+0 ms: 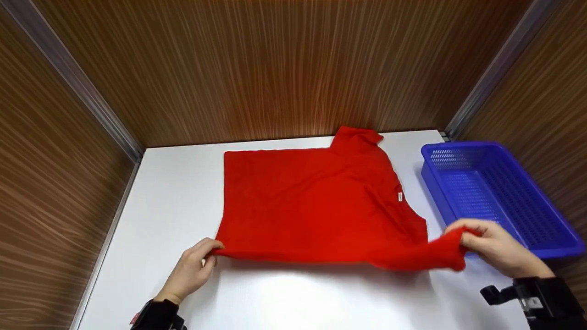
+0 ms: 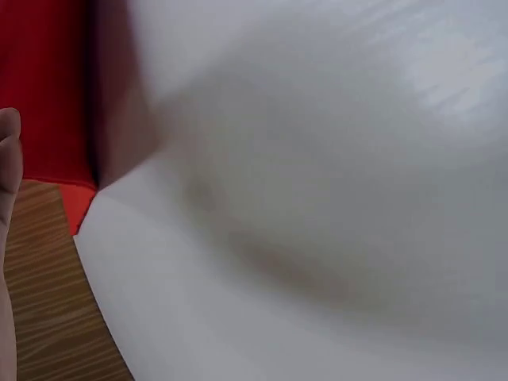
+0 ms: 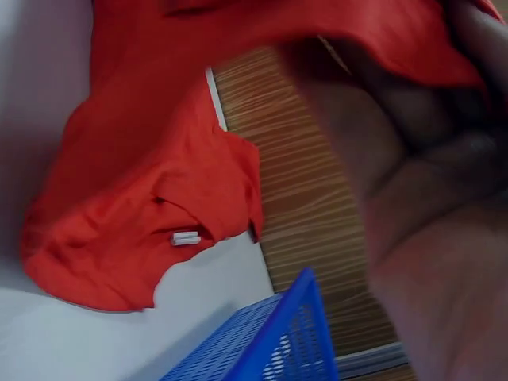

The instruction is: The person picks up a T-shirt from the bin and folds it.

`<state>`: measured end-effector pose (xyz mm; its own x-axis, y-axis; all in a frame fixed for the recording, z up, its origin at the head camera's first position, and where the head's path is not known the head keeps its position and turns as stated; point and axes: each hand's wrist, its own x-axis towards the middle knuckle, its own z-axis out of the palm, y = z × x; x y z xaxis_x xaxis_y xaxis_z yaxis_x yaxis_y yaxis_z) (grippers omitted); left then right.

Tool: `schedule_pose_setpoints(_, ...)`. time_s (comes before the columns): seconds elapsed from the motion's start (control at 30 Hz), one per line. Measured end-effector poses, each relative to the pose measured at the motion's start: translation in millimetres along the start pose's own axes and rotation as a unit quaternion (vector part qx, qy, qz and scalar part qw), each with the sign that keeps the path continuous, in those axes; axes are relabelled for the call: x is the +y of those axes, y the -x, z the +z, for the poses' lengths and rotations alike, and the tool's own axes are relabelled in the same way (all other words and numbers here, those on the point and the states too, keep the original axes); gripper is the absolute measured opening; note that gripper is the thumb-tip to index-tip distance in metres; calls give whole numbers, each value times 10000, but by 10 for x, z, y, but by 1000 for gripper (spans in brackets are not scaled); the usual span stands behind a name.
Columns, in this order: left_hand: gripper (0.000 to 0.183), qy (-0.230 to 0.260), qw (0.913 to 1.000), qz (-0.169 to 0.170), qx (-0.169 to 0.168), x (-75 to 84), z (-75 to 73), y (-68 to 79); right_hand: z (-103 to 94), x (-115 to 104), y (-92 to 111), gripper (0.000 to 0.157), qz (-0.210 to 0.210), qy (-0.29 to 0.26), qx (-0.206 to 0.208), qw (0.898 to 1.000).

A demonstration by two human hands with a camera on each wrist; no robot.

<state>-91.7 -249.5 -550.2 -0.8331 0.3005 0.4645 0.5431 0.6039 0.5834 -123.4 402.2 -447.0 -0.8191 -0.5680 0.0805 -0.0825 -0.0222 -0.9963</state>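
A red T-shirt [image 1: 293, 201] lies spread on the white table, its hem to the left and its neckline, with a small white label [image 1: 400, 196], to the right. My left hand [image 1: 190, 268] pinches the near hem corner between thumb and fingers. At the other end, my right hand [image 1: 497, 245] grips the near sleeve, which is lifted and bunched at the fingers. The near edge of the shirt stretches between both hands, raised above the table with a shadow beneath. In the right wrist view the raised cloth [image 3: 381, 36] hangs from the fingers; the far sleeve [image 1: 355, 139] lies flat near the back wall.
A blue perforated plastic basket [image 1: 438, 188] stands at the right side of the white table [image 1: 179, 192], close beside my right hand. Wood-grain panels [image 1: 257, 68] enclose the table at the back and both sides.
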Motion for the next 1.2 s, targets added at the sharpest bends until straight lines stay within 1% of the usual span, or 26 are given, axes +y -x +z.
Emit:
schedule_pose_setpoints(0.03,44,8,9999,2,-131,8,-18,2,-20,26,22,40,203,-31,-330,9992)
schedule_pose_setpoints(0.07,45,-73,9996,51,-282,11,-33,6,-36,48,39,39,385,0,-524,9979)
schedule_pose_setpoints(0.13,50,-364,9973,279,-572,10,-51,15,-52,87,52,34,624,216,-609,9960)
schedule_pose_setpoints(0.2,55,-715,9932,543,-743,0,-53,30,-56,116,42,26,804,577,-346,9945)
schedule_pose_setpoints(0.27,56,-1036,9901,649,-689,-13,-38,47,-43,138,10,17,958,1128,249,9887)
schedule_pose_setpoints(0.33,53,-995,9929,446,-471,-24,-8,58,-17,162,-47,12,1098,1750,975,9736)
schedule_pose_setpoints(0.43,45,-540,9980,-296,-134,-26,50,54,30,205,-149,12,1047,2697,1827,9396)
schedule_pose_setpoints(0.47,41,-351,9977,-576,-55,-24,71,43,45,218,-184,12,943,3010,2030,9270)
schedule_pose_setpoints(0.53,36,-142,9953,-953,17,-16,110,18,74,232,-240,12,745,3556,2313,9025)
schedule_pose_setpoints(0.57,35,-134,9943,-1054,-31,-16,127,8,89,236,-261,13,696,3768,2408,8917)
schedule_pose_setpoints(0.6,36,-107,9938,-1103,-128,-15,141,3,106,231,-280,14,699,3908,2467,8840)
schedule_pose_setpoints(0.63,38,-155,9938,-1074,-238,-15,152,2,120,226,-297,15,736,3987,2486,8797)
schedule_pose_setpoints(0.67,41,-240,9948,-940,-324,-19,162,5,131,216,-310,17,823,4002,2471,8786)
schedule_pose_setpoints(0.73,48,-513,9961,-555,-446,-36,183,24,154,191,-329,21,997,3924,2411,8820)
schedule_pose_setpoints(0.77,51,-657,9962,-359,-452,-46,193,35,161,180,-337,23,1079,3844,2369,8857)
schedule_pose_setpoints(0.83,49,-949,9950,-62,-302,-65,214,51,168,159,-352,25,1159,3744,2328,8901)
schedule_pose_setpoints(0.87,45,-991,9949,-41,-182,-72,223,52,169,149,-357,25,1164,3701,2335,8916)
schedule_pose_setpoints(0.9,40,-931,9955,-161,-88,-72,228,47,167,142,-360,27,1172,3640,2335,8940)
schedule_pose_setpoints(0.93,33,-682,9968,-420,-61,-67,228,35,165,131,-366,27,1189,3572,2352,8961)
schedule_pose_setpoints(0.97,25,-320,9962,-805,-64,-59,225,19,160,120,-373,28,1188,3502,2356,8988)
schedule_pose_setpoints(1.0,19,92,9918,-1272,-58,-47,218,-1,156,105,-382,28,1204,3411,2372,9016)
schedule_pose_setpoints(1.03,13,544,9826,-1774,-22,-34,206,-26,150,90,-392,29,1210,3327,2391,9042)
schedule_pose_setpoints(1.1,10,1252,9559,-2655,140,-7,178,-86,128,58,-415,31,1184,3181,2455,9080)
schedule_pose_setpoints(1.13,11,1487,9430,-2970,221,7,166,-111,116,40,-430,31,1145,3087,2507,9103)
schedule_pose_setpoints(1.17,13,1643,9327,-3195,323,13,156,-133,96,27,-445,31,1096,2978,2559,9131)
schedule_pose_setpoints(1.2,15,1715,9260,-3339,410,15,150,-152,79,16,-462,30,1041,2790,2627,9178)
